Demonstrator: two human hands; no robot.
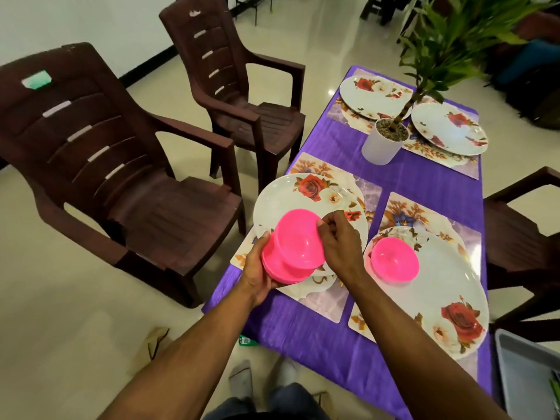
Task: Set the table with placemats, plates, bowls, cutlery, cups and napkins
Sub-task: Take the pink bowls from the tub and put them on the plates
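My left hand (257, 275) grips a stack of pink bowls (283, 272) from below, over the near left plate (278, 195). My right hand (339, 237) pinches the rim of the top pink bowl (298, 237), tilted up off the stack. Another pink bowl (394, 259) stands on the near right plate (436, 286). Two more floral plates (368, 97) (448, 128) lie at the far end. Each plate sits on a floral placemat (321, 301) on the purple tablecloth (403, 174).
A white pot with a green plant (383, 144) stands mid-table between the far plates. Brown plastic chairs (121, 165) (242, 86) stand left of the table, another chair (521, 225) on the right. A grey bin (527, 374) sits at the lower right.
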